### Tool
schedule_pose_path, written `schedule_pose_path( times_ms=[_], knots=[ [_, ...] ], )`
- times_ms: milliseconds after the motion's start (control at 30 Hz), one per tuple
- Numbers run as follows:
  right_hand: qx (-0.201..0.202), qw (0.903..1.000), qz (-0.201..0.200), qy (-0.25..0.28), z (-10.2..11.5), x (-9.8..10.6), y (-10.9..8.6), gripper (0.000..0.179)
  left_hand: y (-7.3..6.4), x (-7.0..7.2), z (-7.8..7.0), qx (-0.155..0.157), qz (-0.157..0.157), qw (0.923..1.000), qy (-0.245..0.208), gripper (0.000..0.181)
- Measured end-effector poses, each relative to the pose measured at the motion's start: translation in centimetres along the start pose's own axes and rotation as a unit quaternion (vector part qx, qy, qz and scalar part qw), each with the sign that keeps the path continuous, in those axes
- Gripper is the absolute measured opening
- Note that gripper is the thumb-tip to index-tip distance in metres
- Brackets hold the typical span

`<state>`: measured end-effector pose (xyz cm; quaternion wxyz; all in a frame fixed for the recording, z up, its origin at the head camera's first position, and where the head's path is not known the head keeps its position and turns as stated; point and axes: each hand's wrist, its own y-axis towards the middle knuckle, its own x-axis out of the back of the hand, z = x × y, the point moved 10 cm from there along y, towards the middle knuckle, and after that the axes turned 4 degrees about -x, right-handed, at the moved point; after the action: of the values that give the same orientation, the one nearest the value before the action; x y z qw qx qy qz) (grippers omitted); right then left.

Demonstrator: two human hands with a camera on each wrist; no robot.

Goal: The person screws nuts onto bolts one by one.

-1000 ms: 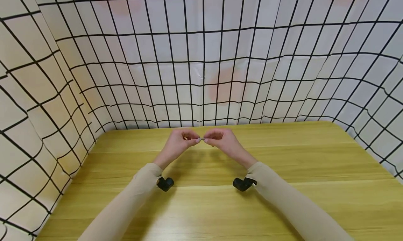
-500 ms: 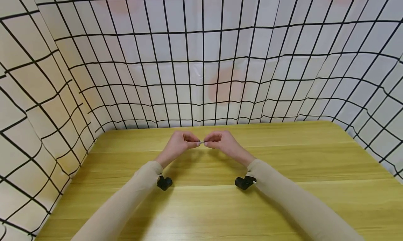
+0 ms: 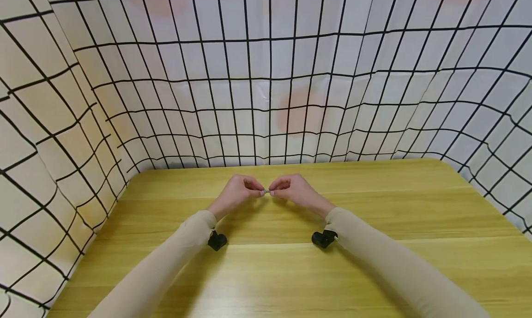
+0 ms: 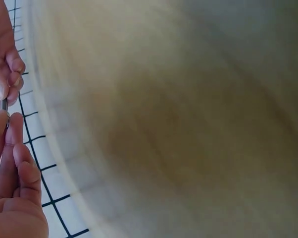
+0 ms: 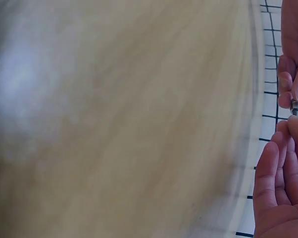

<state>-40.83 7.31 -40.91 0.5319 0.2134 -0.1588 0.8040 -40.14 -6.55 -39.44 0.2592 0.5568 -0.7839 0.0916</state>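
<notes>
A small silvery metal piece (image 3: 267,191) spans the narrow gap between both hands, over the back half of the table. My left hand (image 3: 241,191) pinches its left end between thumb and fingertips. At its right end, my right hand (image 3: 294,192) does the same. The right wrist view shows a wider collar on the metal piece (image 5: 296,105) by the left fingertips and a thinner, darker shank towards the right thumb. From the left wrist, the metal piece (image 4: 4,104) looks like a slim rod. Fingertips hide both ends, so I cannot tell its exact kind.
The wood-grain table (image 3: 266,272) lies beneath both arms. A white sheet with a black grid (image 3: 266,92) rises behind the table and along its sides. Black wrist devices (image 3: 217,240) stick out from the cuffs of the beige sleeves (image 3: 166,262).
Both hands, still pinching the metal piece, have moved a little down in the head view, towards the person. Their spacing stays about the same. The head view has shifted very slightly.
</notes>
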Motion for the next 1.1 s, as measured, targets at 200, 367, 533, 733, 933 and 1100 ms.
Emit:
schedule_pose_path(
  times_ms=[200, 367, 533, 733, 933, 1100],
  knots=[
    [-0.002, 0.9999, 0.009, -0.011, -0.1, -0.3, 0.2, 0.013, 0.0, -0.2, 0.7, 0.02, 0.001, 0.9998, -0.008, 0.005],
    [-0.013, 0.9995, 0.01, -0.028, -0.7, -0.4, 0.5, 0.012, 0.0, -0.5, 1.2, 0.033, 0.003, 0.9994, -0.01, 0.004],
    [-0.022, 0.9981, 0.014, -0.056, -0.8, -0.7, 0.6, 0.01, 0.0, -1.0, 1.4, 0.037, 0.014, 0.9991, -0.013, 0.004],
    [-0.022, 0.9967, 0.018, -0.076, -0.6, -0.8, 0.7, 0.008, -0.1, -1.2, 1.4, 0.046, 0.021, 0.9986, -0.013, 0.004],
    [-0.025, 0.996, 0.02, -0.083, -0.6, -0.8, 0.8, 0.006, -0.1, -1.2, 1.2, 0.048, 0.024, 0.9985, -0.006, 0.005],
    [-0.023, 0.996, 0.022, -0.083, -0.6, -0.8, 0.8, 0.005, 0.0, -1.3, 1.2, 0.046, 0.024, 0.9987, 0.003, 0.005]
  ],
)
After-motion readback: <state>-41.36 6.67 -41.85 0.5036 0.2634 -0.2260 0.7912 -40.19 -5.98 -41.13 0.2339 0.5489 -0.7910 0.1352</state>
